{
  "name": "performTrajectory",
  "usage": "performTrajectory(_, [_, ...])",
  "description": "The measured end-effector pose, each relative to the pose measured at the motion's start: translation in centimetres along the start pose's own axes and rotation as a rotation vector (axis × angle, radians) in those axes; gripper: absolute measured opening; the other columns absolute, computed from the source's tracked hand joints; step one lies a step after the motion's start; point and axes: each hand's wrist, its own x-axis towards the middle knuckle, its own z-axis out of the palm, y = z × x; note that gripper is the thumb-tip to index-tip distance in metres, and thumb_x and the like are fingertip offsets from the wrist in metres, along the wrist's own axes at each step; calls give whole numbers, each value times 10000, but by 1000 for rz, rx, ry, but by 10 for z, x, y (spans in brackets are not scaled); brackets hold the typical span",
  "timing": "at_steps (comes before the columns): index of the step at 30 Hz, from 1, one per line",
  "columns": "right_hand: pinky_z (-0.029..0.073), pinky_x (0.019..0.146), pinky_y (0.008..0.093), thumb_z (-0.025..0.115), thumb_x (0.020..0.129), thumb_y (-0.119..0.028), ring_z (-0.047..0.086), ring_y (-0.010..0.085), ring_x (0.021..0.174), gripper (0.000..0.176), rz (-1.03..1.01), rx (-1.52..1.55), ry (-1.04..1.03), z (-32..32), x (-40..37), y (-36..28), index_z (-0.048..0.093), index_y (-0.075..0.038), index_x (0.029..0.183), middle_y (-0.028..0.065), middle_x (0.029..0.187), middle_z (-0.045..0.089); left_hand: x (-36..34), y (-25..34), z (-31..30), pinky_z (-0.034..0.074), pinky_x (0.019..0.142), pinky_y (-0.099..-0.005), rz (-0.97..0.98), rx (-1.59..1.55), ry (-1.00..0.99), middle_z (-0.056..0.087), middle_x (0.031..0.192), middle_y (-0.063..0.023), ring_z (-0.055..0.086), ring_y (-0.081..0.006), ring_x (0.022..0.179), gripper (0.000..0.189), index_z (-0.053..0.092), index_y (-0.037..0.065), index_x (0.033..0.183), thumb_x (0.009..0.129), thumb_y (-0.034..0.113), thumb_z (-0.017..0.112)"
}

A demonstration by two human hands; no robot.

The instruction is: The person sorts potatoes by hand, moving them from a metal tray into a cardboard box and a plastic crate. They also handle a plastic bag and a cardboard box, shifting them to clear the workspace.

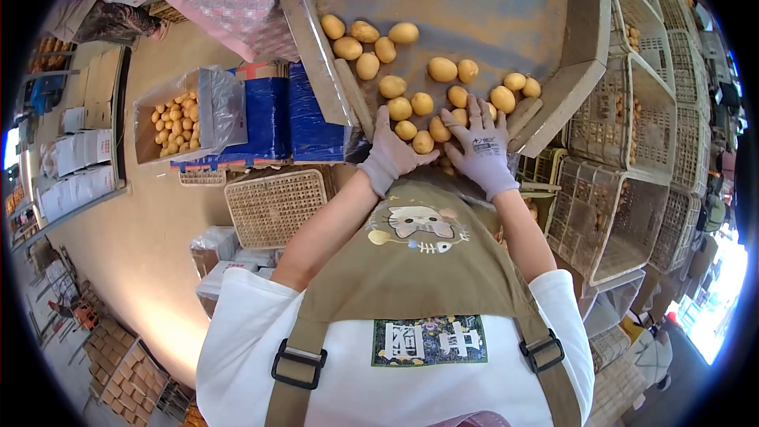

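Observation:
Yellow potatoes (pixel 395 85) lie scattered on a grey sorting table (pixel 466 0) with raised edges, bunched at its near end. Both my hands wear pale grey gloves. My left hand (pixel 390 154) rests at the table's near edge, fingers stretched sideways against a potato (pixel 423 142) and one finger raised. My right hand (pixel 482 149) lies flat with its fingers spread over several potatoes beside another potato (pixel 502 98). Neither hand encloses a potato. My olive apron with a cat print (pixel 415 225) fills the lower middle.
A cardboard box lined with plastic (pixel 178 119) holds potatoes at the left, next to blue crates (pixel 288 115). A beige mesh basket (pixel 273 205) stands below them. Stacked plastic crates (pixel 632 111) line the right side. Another person in pink checked cloth (pixel 237 0) stands at the top left.

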Motion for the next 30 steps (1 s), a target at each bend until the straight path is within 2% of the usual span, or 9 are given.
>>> performTrajectory(7, [248,1156,649,683,855,-375,409,401,1419,579,-24,-13,83,0,-1,-2,580,-287,1418,208,1529,455,3,-2,-4,217,1134,-708,-54,90,164,371,1609,-46,328,-335,1484,783,347,240,1556,950,734,365])
performTrajectory(11, [346,1067,574,711,808,-179,598,312,1121,319,-145,206,496,-35,42,-24,696,-130,1122,88,1210,658,3,-7,-11,260,1120,-710,-45,-10,-8,344,1610,-46,340,-350,1468,808,343,264,1550,911,751,436])
performTrajectory(13, [388,1030,562,691,775,-121,620,312,1094,347,-286,326,539,-37,91,-44,687,-147,1121,92,1187,664,4,-7,-1,253,1129,-731,-87,-119,26,292,1635,-76,298,-381,1492,830,285,249,1576,924,755,382])
performTrajectory(16, [345,1126,574,597,877,-148,551,356,1284,424,-252,215,352,-24,165,-85,652,-263,1282,156,1490,502,2,-6,14,251,1134,-745,-75,-94,34,262,1646,-111,286,-404,1498,917,229,223,1594,904,814,356])
performTrajectory(20, [423,1063,546,565,916,-180,583,349,1215,419,-22,306,-90,-24,204,-98,641,-281,1316,150,1376,557,1,1,12,293,1140,-710,-84,-110,120,250,1645,-138,311,-408,1486,1004,221,192,1593,860,854,404])
performTrajectory(21, [509,982,472,644,904,-170,613,368,1159,396,14,445,-27,-28,195,-90,648,-235,1294,169,1286,591,-2,-1,14,303,1141,-702,-66,-81,95,249,1645,-141,313,-408,1484,1010,220,190,1593,857,853,415])
performTrajectory(24, [531,916,468,697,845,-81,642,389,1062,363,-120,823,554,-24,125,-64,682,-203,1187,185,1186,629,3,0,2,332,1132,-697,-64,-73,7,256,1640,-141,315,-400,1483,950,224,186,1592,891,786,447])
performTrajectory(25, [555,858,441,753,789,-28,652,387,1043,357,-168,655,710,-33,90,-49,690,-150,1119,204,1166,632,3,-1,2,331,1132,-698,-54,-61,-11,263,1637,-139,316,-398,1483,922,228,181,1590,907,759,448])
performTrajectory(30, [544,906,424,726,804,48,642,366,1075,347,177,483,757,-24,-116,32,708,-114,1111,207,1226,612,-5,0,14,302,1140,-700,-35,55,12,316,1628,-99,306,-378,1489,781,276,179,1579,974,662,377])
